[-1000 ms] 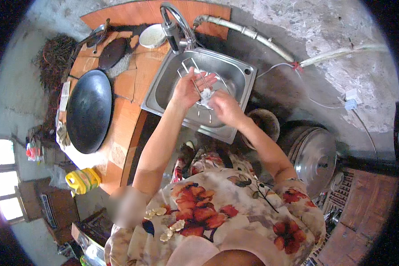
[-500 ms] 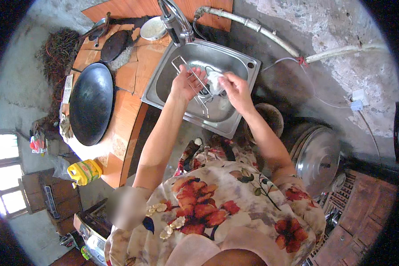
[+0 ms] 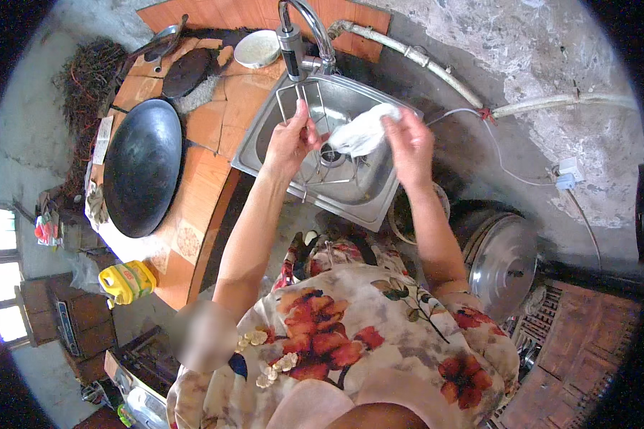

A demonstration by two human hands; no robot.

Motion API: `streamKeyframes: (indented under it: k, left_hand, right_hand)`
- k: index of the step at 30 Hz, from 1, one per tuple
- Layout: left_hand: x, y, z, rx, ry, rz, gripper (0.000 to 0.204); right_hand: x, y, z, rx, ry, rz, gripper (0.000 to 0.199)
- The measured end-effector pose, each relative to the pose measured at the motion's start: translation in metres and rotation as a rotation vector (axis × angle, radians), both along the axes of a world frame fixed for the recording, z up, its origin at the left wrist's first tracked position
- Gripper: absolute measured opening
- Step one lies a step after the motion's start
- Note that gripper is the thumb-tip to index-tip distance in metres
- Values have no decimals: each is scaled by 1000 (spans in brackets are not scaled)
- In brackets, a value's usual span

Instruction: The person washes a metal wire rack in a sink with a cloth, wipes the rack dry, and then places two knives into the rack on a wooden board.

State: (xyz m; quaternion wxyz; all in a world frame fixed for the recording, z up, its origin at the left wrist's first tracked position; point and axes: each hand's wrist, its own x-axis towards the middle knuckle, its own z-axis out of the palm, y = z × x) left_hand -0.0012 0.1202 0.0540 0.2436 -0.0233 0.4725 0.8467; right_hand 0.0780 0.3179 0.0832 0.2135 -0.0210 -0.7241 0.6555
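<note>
Over a steel sink (image 3: 268, 136), my left hand (image 3: 290, 139) grips a thin metal wire rack (image 3: 315, 154) that stands in the basin. My right hand (image 3: 408, 143) holds a white cloth (image 3: 365, 132) bunched against the rack's upper part. A curved steel tap (image 3: 300, 32) rises at the sink's far edge, just beyond both hands. The sink's drain (image 3: 330, 156) shows below the cloth.
A large black wok (image 3: 142, 168) sits in the tiled counter (image 3: 207, 179) left of the sink. Behind it lie a dark pan (image 3: 186, 71) and a white bowl (image 3: 256, 48). A yellow oil jug (image 3: 125, 281) stands lower left, a steel lid (image 3: 504, 261) at right.
Both hands with rack and cloth have shifted up in the view toward the tap. The cloth is now spread higher on the rack.
</note>
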Motion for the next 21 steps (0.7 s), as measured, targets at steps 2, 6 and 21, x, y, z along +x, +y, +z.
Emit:
streamKeyframes:
  k: [2,6,21]
  left_hand:
    - [6,-12,1,1,6,-47,50]
    - [13,-15,3,44,123,-182,50]
    - [4,-70,35,624,180,-173,50]
  right_hand:
    - [-3,7,4,-24,150,58,19]
    - [-14,-18,-4,784,426,297,12]
    - [-34,11,-101,-582,-339,330,25]
